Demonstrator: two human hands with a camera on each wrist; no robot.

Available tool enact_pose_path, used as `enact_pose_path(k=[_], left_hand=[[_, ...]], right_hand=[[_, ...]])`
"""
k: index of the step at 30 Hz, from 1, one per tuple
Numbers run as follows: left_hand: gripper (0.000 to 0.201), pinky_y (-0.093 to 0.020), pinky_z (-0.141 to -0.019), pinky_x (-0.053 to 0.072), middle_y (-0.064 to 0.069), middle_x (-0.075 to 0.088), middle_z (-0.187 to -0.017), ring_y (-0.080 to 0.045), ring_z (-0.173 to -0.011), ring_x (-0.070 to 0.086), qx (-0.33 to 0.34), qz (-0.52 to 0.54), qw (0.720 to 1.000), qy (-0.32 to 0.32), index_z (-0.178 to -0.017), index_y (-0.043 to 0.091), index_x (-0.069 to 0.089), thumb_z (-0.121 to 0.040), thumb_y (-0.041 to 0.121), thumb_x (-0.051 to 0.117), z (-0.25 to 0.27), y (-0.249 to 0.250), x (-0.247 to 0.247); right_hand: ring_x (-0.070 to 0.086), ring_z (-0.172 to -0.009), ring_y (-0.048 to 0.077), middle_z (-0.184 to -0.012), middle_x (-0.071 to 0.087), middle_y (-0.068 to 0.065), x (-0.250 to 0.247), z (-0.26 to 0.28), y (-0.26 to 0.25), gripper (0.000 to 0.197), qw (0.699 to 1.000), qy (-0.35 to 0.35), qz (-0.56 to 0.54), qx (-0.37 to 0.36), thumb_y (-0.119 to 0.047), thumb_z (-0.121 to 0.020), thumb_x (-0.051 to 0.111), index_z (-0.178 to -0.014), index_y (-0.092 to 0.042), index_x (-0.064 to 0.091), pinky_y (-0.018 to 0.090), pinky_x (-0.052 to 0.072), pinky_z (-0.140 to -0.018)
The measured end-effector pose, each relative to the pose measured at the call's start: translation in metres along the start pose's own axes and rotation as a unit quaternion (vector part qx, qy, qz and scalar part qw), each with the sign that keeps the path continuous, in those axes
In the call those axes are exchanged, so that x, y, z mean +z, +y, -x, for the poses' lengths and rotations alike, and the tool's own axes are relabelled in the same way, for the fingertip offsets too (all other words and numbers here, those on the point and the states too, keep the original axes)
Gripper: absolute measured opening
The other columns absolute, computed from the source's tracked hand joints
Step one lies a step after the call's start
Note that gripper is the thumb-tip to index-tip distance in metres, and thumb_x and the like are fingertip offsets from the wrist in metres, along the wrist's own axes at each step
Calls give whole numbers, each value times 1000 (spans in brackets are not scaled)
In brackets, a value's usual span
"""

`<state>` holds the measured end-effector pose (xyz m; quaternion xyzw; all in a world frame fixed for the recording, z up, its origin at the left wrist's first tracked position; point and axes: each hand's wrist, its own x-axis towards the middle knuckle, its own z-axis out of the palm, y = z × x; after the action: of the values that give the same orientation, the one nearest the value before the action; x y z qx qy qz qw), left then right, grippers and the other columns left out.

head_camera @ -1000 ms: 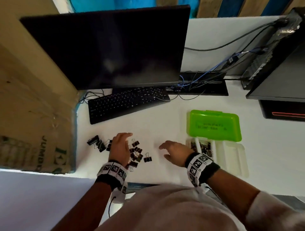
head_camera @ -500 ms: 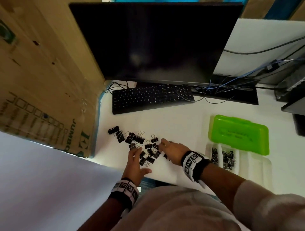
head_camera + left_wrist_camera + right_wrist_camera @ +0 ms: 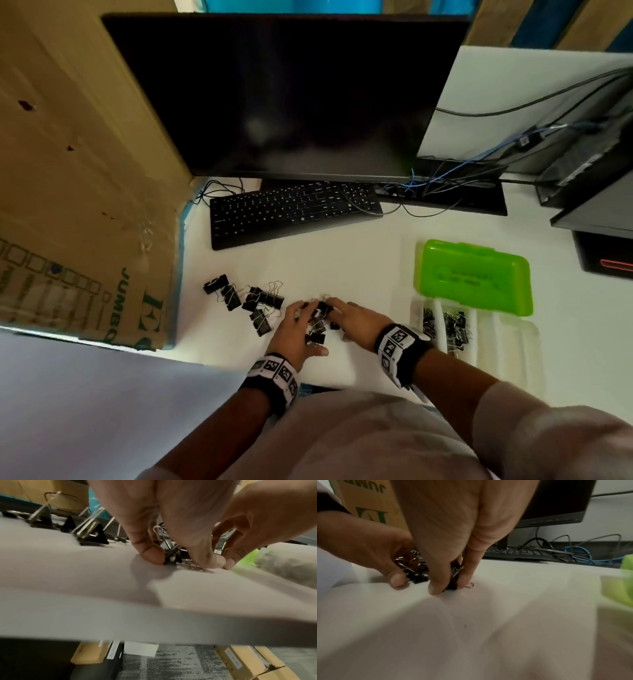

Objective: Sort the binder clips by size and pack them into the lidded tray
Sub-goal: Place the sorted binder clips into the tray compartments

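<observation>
Black binder clips [image 3: 317,325] lie in a small heap on the white desk between my two hands, and larger clips [image 3: 255,301] are scattered to the left. My left hand [image 3: 298,332] pinches small clips [image 3: 171,559] against the desk with thumb and fingers. My right hand [image 3: 349,320] pinches a small black clip [image 3: 453,584] between thumb and finger on the desk. The clear tray [image 3: 503,346] stands at the right with its green lid [image 3: 474,275] flipped open behind it. Small clips [image 3: 454,327] fill two of its left compartments.
A black keyboard [image 3: 294,212] and a dark monitor [image 3: 281,96] stand behind the clips. A cardboard box [image 3: 78,192] walls off the left. Cables [image 3: 445,181] and black equipment [image 3: 596,192] sit at the back right. The desk's front edge runs just below my wrists.
My right hand has moved left from beside the tray to the clip heap and pinched a clip. My left hand has drawn back, then closed in on the same heap.
</observation>
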<state>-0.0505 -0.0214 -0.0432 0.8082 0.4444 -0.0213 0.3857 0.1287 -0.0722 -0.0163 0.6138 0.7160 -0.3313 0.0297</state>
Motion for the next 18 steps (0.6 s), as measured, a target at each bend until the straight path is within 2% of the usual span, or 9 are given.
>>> enact_pose_path(k=[3,5,7,10,12,15,18], left_hand=[[87,-30,-101,43,2,31,-140,-21,-121,51,17,-11,999,-27,-139,27,32,-67,29,82,-12,14,1],[92,-33,-97,47,1,32,-137,-22,-115,54,32,-28,998,-53,-141,28,27,-67,26,83,-20,25,3],[91,-30,-95,48,0,31,-134,-22,-110,56,61,-63,991,-96,-142,30,25,-70,24,81,-27,37,6],[67,-28,-92,48,1,33,-127,-24,-100,60,84,-128,979,-134,-131,24,38,-76,28,75,-37,56,12],[55,-31,-91,50,1,37,-124,-26,-96,62,84,-135,979,-125,-124,24,43,-78,30,72,-42,64,15],[44,-27,-88,48,3,41,-117,-22,-94,60,87,-104,984,-113,-116,22,50,-77,26,72,-48,66,18],[35,-25,-86,47,5,42,-105,-20,-90,57,87,-50,991,-90,-97,28,52,-73,17,75,-55,68,15]], right_hand=[[55,-105,33,-139,40,10,3,14,7,42,999,15,34,-16,-4,-87,58,-129,-8,51,39,48,-92],[59,-100,34,-128,50,12,0,20,11,32,1000,22,5,2,-7,-85,60,-117,-5,60,40,48,-88],[61,-97,31,-120,56,10,-5,27,13,20,999,27,-18,20,-10,-83,63,-102,-5,66,37,49,-84],[62,-92,29,-110,63,9,-12,36,19,10,998,32,-38,39,-8,-77,66,-86,-7,71,34,51,-80],[63,-90,30,-104,65,10,-16,44,24,11,996,43,-59,59,-4,-75,66,-83,-7,73,34,50,-78],[64,-92,27,-101,68,8,-23,62,31,15,986,99,-100,92,-4,-75,68,-87,-10,75,33,51,-79],[66,-85,20,-95,71,8,-33,88,38,15,960,182,-178,115,-3,-72,72,-84,-11,76,23,49,-73]])
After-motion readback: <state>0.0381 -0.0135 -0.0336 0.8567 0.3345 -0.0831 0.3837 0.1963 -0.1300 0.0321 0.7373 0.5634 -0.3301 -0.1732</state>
